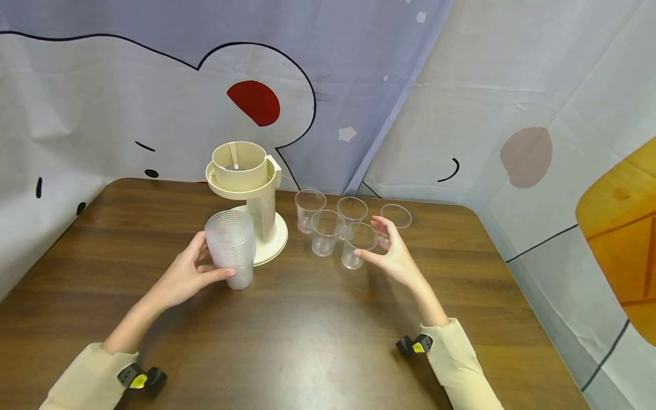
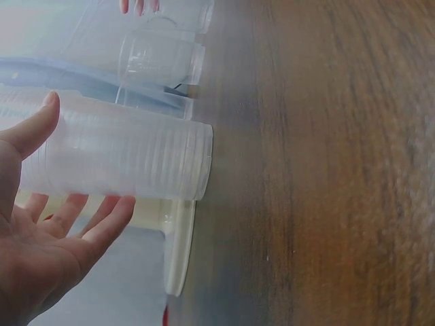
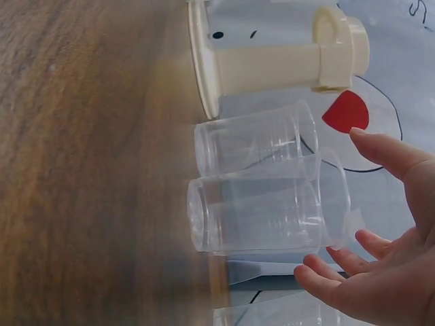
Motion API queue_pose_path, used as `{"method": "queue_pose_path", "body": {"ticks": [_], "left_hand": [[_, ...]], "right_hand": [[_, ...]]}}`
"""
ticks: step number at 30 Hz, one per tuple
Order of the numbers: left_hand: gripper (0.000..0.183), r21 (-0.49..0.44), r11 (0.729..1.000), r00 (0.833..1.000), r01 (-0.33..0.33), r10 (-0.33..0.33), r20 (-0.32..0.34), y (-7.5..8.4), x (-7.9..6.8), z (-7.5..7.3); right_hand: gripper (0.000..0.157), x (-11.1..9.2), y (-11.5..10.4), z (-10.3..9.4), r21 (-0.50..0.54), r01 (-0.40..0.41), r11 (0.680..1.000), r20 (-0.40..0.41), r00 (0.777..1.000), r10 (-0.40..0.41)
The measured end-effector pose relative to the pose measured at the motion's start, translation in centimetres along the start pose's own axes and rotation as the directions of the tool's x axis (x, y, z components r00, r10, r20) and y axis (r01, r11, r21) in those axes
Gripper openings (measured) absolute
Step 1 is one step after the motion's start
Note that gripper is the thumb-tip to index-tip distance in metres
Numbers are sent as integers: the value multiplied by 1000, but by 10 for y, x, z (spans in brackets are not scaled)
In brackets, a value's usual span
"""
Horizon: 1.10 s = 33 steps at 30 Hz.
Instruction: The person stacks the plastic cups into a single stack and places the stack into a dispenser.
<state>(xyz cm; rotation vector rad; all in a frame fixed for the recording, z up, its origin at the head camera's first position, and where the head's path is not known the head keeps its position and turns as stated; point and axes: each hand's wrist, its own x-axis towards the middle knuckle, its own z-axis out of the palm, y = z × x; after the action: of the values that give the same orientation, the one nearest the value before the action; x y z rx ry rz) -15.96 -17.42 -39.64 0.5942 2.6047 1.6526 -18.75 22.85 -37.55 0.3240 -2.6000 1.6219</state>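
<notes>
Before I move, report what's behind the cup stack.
In the head view, a cream stand: its round top, column and part of its base show. The cup stack covers the base's left side.

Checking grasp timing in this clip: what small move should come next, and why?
Probably the right hand should gently close on the nearest clear cup: thumb and fingers spread around its rim, yet the right wrist view shows the thumb apart from it. The left hand holds the cup stack.
</notes>
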Motion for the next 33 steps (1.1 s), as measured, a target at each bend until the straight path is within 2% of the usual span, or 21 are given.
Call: {"method": "queue_pose_path", "body": {"ticks": [13, 21, 33], "left_hand": [[75, -3, 1000, 1000, -1, 1, 3, -2, 0, 0], [75, -7, 1000, 1000, 4, -3, 6, -2, 0, 0], [75, -10, 1000, 1000, 7, -7, 6, -2, 0, -1]], "right_hand": [[87, 2, 7, 4, 13, -41, 999, 41, 998, 41], [87, 6, 11, 6, 39, -96, 995, 82, 992, 93], [84, 10, 15, 11, 50, -132, 990, 77, 989, 128]]}}
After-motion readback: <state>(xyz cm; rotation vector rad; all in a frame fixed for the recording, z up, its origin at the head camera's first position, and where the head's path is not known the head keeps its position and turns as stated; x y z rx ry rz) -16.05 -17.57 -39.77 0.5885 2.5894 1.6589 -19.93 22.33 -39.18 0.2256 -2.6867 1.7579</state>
